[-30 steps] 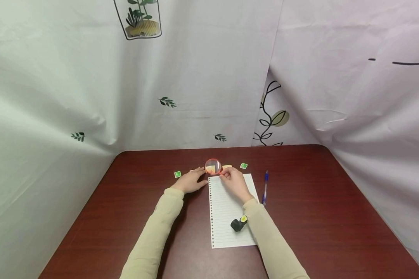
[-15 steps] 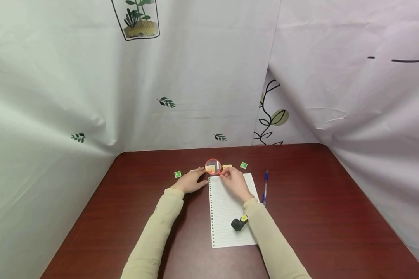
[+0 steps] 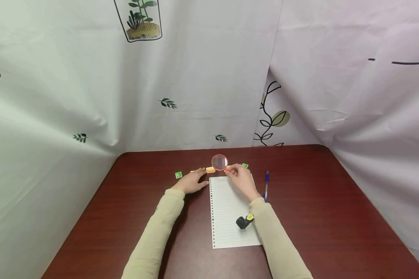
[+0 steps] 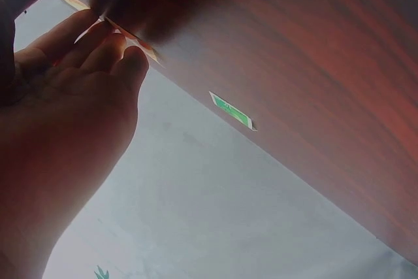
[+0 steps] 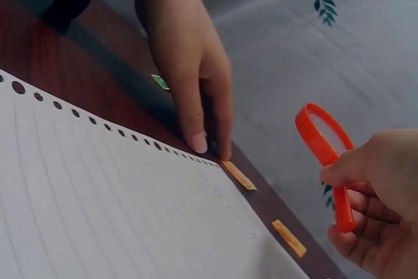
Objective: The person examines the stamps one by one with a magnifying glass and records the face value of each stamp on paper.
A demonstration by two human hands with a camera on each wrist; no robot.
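Note:
In the head view my right hand (image 3: 241, 180) pinches the short handle of a magnifying glass (image 3: 219, 162) with an orange-red rim. Its lens is raised above a row of small yellow-orange stamp-like pieces, one being a piece (image 3: 210, 169) between the hands. The right wrist view shows the orange handle (image 5: 344, 210) between thumb and curled fingers, off the table. Stretched fingers of my left hand (image 3: 192, 181) rest at the row's left part, partly covering a piece; the left wrist view has an orange piece (image 4: 134, 37) by those fingertips.
A lined sheet with punched holes (image 3: 230, 213) lies below the right forearm. Right of it is a blue pen (image 3: 266, 186). Green stamp-like pieces lie at the left (image 3: 179, 175) and right (image 3: 245, 165) of the row. Patterned cloth (image 3: 202, 77) hangs behind the brown table (image 3: 317, 217).
My right hand has shifted the magnifying glass to the right and slightly away from me, uncovering the yellow-orange piece formerly seen through its lens. My left hand stays in place.

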